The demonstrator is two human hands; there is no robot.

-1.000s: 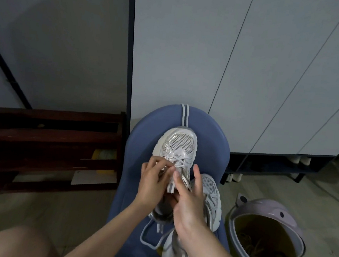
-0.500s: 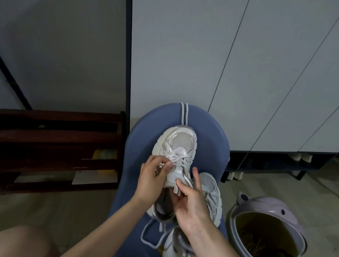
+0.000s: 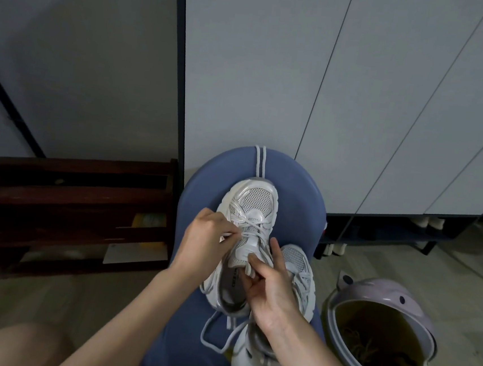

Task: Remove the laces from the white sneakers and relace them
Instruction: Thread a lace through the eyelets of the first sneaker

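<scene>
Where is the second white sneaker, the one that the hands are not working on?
In the head view the second sneaker lies on the blue seat, right of the sneaker being laced and partly behind the right hand, with the purple bin further right.

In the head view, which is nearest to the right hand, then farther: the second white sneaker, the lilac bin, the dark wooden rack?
From the right hand:
1. Second white sneaker, just beneath and right of it.
2. Lilac animal-faced bin, on the floor to its right.
3. Dark wooden rack, far across on the left.
</scene>
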